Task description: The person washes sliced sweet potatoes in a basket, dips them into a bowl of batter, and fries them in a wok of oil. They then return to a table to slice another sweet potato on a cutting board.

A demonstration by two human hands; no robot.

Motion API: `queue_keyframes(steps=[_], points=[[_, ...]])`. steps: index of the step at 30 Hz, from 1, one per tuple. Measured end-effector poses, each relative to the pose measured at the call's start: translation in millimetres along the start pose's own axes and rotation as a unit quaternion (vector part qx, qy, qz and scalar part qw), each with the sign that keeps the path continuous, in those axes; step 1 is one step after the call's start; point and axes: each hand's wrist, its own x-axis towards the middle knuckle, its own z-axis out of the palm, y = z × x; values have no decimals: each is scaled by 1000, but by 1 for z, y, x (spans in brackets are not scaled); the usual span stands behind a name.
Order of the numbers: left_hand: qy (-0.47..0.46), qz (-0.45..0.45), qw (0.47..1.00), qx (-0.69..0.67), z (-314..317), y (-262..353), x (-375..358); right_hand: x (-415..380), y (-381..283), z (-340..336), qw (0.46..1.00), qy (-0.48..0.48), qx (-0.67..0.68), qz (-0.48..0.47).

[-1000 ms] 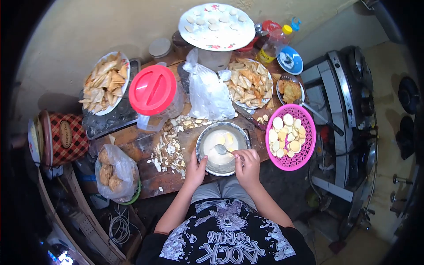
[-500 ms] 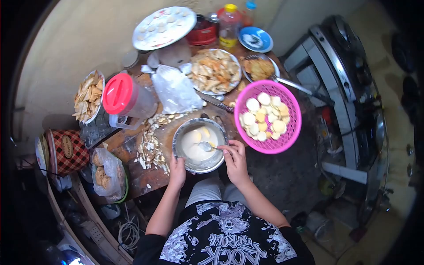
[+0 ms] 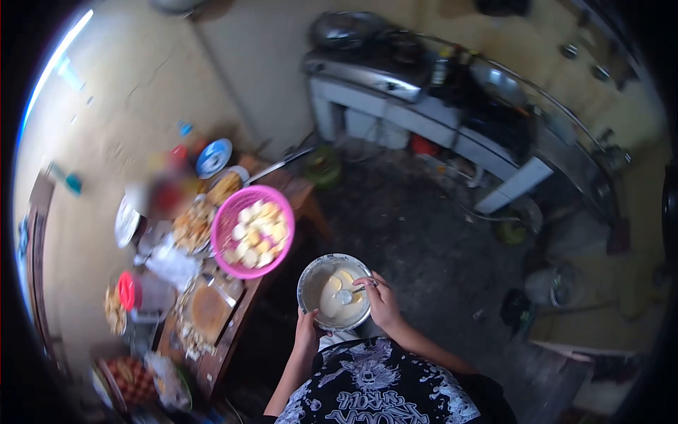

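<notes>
A metal bowl [image 3: 307,291] of pale batter, with yellowish slices in it, is held in front of my body, away from the table. My left hand [image 3: 306,331] grips the bowl's near left rim. At the right rim, my right hand [image 3: 380,297] is closed on the handle of a spoon [image 3: 345,297], whose head rests in the batter. A pink basket [image 3: 288,244] of pale round slices stands at the table edge, up and to the left of the bowl.
The wooden table [image 3: 224,348] on the left bears a red-lidded jug [image 3: 147,295], a plastic bag [image 3: 173,265], fried pieces [image 3: 192,227] and a blue bowl [image 3: 214,157]. A stove [image 3: 374,74] stands on a tiled counter beyond the dark floor [image 3: 417,219].
The view has swung right, and the table now lies at the left. The bowl has come away from the table edge with both hands, the spoon still in my right hand.
</notes>
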Motion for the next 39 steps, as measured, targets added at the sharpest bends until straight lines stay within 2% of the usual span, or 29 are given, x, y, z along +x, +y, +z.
queue_keyframes(steps=[4, 9, 14, 17, 20, 21, 24, 25, 29, 32, 36, 37, 39], points=[[-115, -64, 989, 65, 87, 0, 23, -5, -7, -84, 987, 156, -33, 7], [-216, -78, 967, 109, 168, -11, 87, 14, 13, -153, 962, 267, -42, 26], [-296, -98, 937, 158, 252, -23, 163, 60, 41, -221, 940, 338, -15, 53], [-287, -111, 934, 182, 306, -28, 207, 101, 75, -260, 920, 377, 69, 86], [-287, -93, 942, 150, 360, -29, 258, 161, 88, -309, 908, 401, 30, 116], [-282, -80, 945, 147, 379, -24, 272, 177, 89, -325, 915, 378, 60, 129], [-289, -56, 946, 134, 431, -17, 321, 222, 106, -360, 875, 466, 127, 32], [-270, -65, 950, 144, 457, -5, 329, 227, 114, -377, 878, 461, 119, 42], [-260, -80, 956, 111, 538, 30, 365, 244, 120, -446, 835, 522, 144, 94], [-286, -44, 953, 85, 582, 36, 393, 247, 140, -509, 823, 500, 174, 206], [-208, -20, 977, 42, 639, 21, 419, 268, 155, -589, 806, 481, 268, 217], [-209, -29, 971, 113, 644, 22, 425, 277, 160, -606, 808, 476, 262, 228], [-191, -27, 977, 86, 666, 12, 424, 290, 181, -643, 843, 384, 296, 232]])
